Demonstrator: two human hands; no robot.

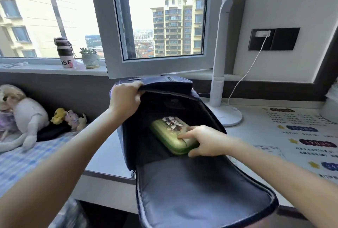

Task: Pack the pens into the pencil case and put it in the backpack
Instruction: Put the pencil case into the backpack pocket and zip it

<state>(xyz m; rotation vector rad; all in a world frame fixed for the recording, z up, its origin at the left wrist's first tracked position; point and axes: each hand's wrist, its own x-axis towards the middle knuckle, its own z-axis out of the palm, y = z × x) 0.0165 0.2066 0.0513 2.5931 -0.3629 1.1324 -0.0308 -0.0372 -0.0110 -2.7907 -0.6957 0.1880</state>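
Pretty much done, I'd say: the backpack (192, 187) stands open on the counter (247, 136), with the left hand (126, 97) gripping its top edge. The green case (164, 127) looks closed and is already inside, and the right hand (203, 140) pinches its near end. Only letting go and zipping up are left.

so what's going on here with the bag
A person is putting a green pencil case into a dark backpack that stands open on the desk. The left hand grips the backpack's top edge and holds it open. The right hand holds the near end of the pencil case, which is already down inside the main compartment. The case looks closed and no pens are in sight. The backpack is not yet zipped.
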